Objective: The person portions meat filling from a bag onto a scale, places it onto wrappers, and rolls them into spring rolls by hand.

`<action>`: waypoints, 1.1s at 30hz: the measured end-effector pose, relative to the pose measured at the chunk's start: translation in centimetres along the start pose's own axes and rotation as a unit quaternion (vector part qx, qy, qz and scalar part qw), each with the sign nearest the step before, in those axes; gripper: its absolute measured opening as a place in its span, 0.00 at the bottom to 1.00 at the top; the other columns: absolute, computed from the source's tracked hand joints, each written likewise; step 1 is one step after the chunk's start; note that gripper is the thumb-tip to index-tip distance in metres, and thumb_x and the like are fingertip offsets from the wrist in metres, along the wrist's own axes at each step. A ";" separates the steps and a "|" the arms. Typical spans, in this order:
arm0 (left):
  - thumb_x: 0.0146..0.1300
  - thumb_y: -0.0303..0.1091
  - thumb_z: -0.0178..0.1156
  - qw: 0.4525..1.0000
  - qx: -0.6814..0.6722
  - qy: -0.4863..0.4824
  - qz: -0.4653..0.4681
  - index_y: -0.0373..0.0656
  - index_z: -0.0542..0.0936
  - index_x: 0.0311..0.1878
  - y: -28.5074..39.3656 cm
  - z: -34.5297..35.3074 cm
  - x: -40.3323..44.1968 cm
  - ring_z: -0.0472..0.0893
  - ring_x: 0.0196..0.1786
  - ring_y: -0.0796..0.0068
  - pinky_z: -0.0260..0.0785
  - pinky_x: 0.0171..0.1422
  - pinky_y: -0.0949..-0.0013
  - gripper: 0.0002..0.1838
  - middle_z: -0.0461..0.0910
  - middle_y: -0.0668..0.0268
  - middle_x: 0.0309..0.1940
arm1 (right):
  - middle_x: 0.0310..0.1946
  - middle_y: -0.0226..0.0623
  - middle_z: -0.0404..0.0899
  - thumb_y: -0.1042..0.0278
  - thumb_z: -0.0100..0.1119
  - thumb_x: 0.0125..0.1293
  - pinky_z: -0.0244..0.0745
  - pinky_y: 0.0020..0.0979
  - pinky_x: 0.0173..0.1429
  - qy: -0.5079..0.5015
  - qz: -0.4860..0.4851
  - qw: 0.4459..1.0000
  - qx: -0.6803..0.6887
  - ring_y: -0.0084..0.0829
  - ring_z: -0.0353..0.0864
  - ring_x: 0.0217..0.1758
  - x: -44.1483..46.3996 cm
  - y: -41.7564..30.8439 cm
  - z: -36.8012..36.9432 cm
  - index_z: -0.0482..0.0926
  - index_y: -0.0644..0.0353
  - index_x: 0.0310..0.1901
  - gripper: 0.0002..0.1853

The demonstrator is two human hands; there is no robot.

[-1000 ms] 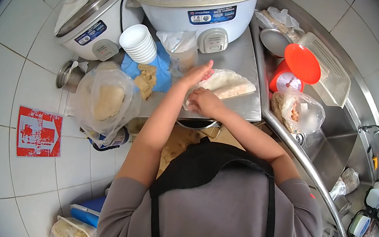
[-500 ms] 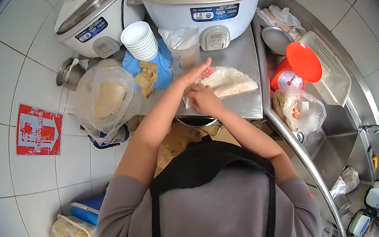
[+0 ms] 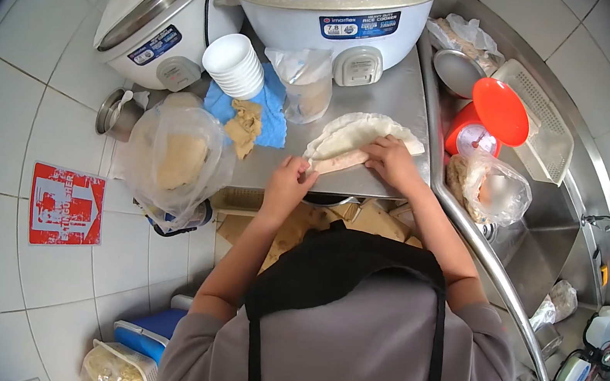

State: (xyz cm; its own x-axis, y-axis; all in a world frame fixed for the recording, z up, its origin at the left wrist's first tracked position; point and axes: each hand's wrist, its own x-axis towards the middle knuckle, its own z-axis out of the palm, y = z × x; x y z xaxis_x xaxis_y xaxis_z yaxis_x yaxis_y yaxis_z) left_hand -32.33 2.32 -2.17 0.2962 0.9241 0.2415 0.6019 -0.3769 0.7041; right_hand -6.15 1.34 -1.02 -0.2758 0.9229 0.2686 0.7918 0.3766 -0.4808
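Observation:
A flat, pale wrapper sheet (image 3: 347,138) with a ruffled far edge lies on the steel table, its near edge folded into a thin strip. My left hand (image 3: 291,181) is at the sheet's near left corner, with thumb and fingertips pinched on it. My right hand (image 3: 392,161) rests on the folded near edge at the right, fingers curled over it. A plastic bag in a clear container (image 3: 304,93) stands behind the sheet. Left of it, a crumpled tan cloth (image 3: 244,127) lies on a blue cloth (image 3: 273,112).
Two rice cookers (image 3: 329,18) stand at the back, near stacked white bowls (image 3: 231,63). A plastic bag with pale rounds (image 3: 180,161) sits at the table's left. The right side has a sink rail (image 3: 493,264), a red scale (image 3: 477,133) and a bag of food (image 3: 488,189).
My left hand has moved down and left from the sheet's middle to its near corner. My right hand has slid right along the near edge. The view has shifted slightly.

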 end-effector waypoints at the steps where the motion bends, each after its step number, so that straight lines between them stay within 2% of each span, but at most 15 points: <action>1: 0.53 0.35 0.68 0.999 0.013 0.027 0.025 0.37 0.76 0.34 -1.0 0.8 -0.2 0.78 0.27 0.63 0.71 0.34 0.63 0.13 0.77 0.58 0.26 | 0.37 0.32 0.77 0.69 0.66 0.48 0.69 0.36 0.53 0.009 -0.012 1.000 0.008 0.37 0.73 0.45 0.1 0.0 0.0 0.83 0.54 0.42 0.16; 4: 0.55 0.32 0.68 0.998 -0.048 0.022 -0.035 0.35 0.78 0.35 -1.7 1.6 -0.2 0.79 0.27 0.74 0.72 0.35 0.70 0.11 0.80 0.60 0.28 | 0.36 0.33 0.77 0.69 0.66 0.48 0.69 0.37 0.52 -0.001 0.001 1.000 0.019 0.39 0.73 0.45 0.2 0.0 -0.2 0.83 0.55 0.42 0.16; 7: 0.54 0.33 0.66 0.991 -0.095 -0.021 -0.093 0.36 0.80 0.37 -2.3 1.2 -0.1 0.81 0.30 0.61 0.73 0.38 0.64 0.11 0.80 0.55 0.30 | 0.36 0.34 0.78 0.69 0.66 0.48 0.69 0.38 0.52 0.004 0.000 0.999 0.032 0.40 0.74 0.44 0.2 0.2 -0.3 0.83 0.55 0.42 0.16; 10: 0.56 0.32 0.65 0.988 -0.074 -0.063 -0.118 0.35 0.81 0.39 -2.1 0.5 0.4 0.80 0.29 0.69 0.72 0.37 0.69 0.11 0.81 0.59 0.29 | 0.36 0.35 0.78 0.69 0.66 0.49 0.70 0.38 0.53 0.019 -0.006 0.999 0.045 0.41 0.75 0.43 0.2 0.4 0.0 0.83 0.55 0.42 0.15; 13: 0.59 0.33 0.63 0.974 -0.180 -0.018 -0.138 0.35 0.81 0.40 -2.1 0.0 0.6 0.75 0.28 0.82 0.68 0.34 0.76 0.11 0.80 0.69 0.26 | 0.35 0.35 0.79 0.69 0.66 0.50 0.70 0.37 0.53 0.032 0.004 0.999 0.027 0.41 0.75 0.43 0.1 0.6 0.3 0.83 0.56 0.41 0.13; 16: 0.60 0.33 0.63 0.914 -0.317 -0.021 -0.254 0.36 0.81 0.39 -1.9 -0.9 0.5 0.73 0.27 0.85 0.67 0.33 0.77 0.10 0.78 0.74 0.26 | 0.35 0.36 0.78 0.68 0.66 0.51 0.70 0.37 0.53 0.027 0.020 0.999 0.034 0.41 0.75 0.43 0.0 0.5 0.3 0.83 0.55 0.40 0.13; 19: 0.60 0.32 0.62 0.884 -0.362 -0.036 -0.293 0.36 0.81 0.39 -2.9 -0.7 0.0 0.73 0.28 0.84 0.66 0.33 0.76 0.09 0.77 0.74 0.25 | 0.35 0.36 0.78 0.67 0.66 0.50 0.69 0.38 0.53 0.032 0.019 0.998 0.046 0.41 0.75 0.42 0.0 0.7 0.5 0.83 0.56 0.39 0.12; 22: 0.58 0.29 0.60 0.968 -0.141 -0.094 -0.187 0.36 0.79 0.42 -3.7 -1.3 0.2 0.77 0.32 0.73 0.69 0.38 0.70 0.10 0.78 0.64 0.28 | 0.37 0.35 0.77 0.67 0.67 0.50 0.69 0.39 0.52 0.055 0.010 0.998 0.024 0.40 0.74 0.44 -0.2 0.5 1.1 0.83 0.55 0.39 0.13; 25: 0.57 0.27 0.57 0.998 0.032 0.004 -0.044 0.36 0.77 0.45 -1.8 -1.6 2.4 0.79 0.41 0.58 0.70 0.46 0.62 0.12 0.79 0.55 0.37 | 0.39 0.33 0.76 0.66 0.67 0.49 0.67 0.40 0.52 0.032 0.012 0.999 -0.008 0.39 0.72 0.47 0.0 -0.6 0.7 0.82 0.55 0.40 0.15; 27: 0.60 0.27 0.52 0.997 -0.005 -0.034 0.063 0.37 0.76 0.48 -0.5 -0.4 4.8 0.80 0.41 0.57 0.71 0.48 0.64 0.13 0.79 0.55 0.42 | 0.40 0.33 0.76 0.66 0.67 0.48 0.67 0.40 0.52 -0.009 -0.029 1.000 -0.005 0.38 0.71 0.49 0.8 -1.3 1.1 0.81 0.55 0.42 0.17; 29: 0.64 0.28 0.52 0.981 -0.057 -0.105 0.151 0.40 0.76 0.52 1.0 1.6 8.2 0.79 0.48 0.60 0.70 0.53 0.64 0.14 0.79 0.56 0.45 | 0.42 0.33 0.75 0.66 0.67 0.48 0.66 0.40 0.54 -0.057 -0.056 0.996 -0.026 0.37 0.71 0.51 1.5 -2.3 1.9 0.80 0.56 0.45 0.19; 31: 0.71 0.37 0.48 0.964 -0.136 -0.212 0.080 0.41 0.74 0.58 1.6 3.8 11.0 0.75 0.58 0.64 0.64 0.62 0.67 0.17 0.78 0.58 0.53 | 0.43 0.33 0.75 0.66 0.67 0.48 0.66 0.40 0.54 -0.065 -0.059 0.996 -0.015 0.36 0.71 0.52 2.2 -3.3 3.2 0.79 0.56 0.46 0.20; 33: 0.73 0.47 0.41 0.938 -0.242 -0.249 0.003 0.41 0.73 0.60 -0.2 6.3 12.9 0.71 0.63 0.67 0.59 0.67 0.67 0.24 0.76 0.60 0.57 | 0.42 0.31 0.76 0.67 0.66 0.48 0.67 0.39 0.55 -0.057 -0.065 0.996 -0.023 0.35 0.72 0.53 2.6 -4.0 3.9 0.79 0.55 0.44 0.18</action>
State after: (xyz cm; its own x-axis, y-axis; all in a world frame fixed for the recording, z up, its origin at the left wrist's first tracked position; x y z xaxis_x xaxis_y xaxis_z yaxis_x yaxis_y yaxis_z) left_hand -23.97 13.93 -3.41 0.6810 0.7322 -0.0100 0.2271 -0.1981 0.9535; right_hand -12.14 2.54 -1.66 -0.4360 0.8706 0.2279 0.7685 0.4920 -0.4091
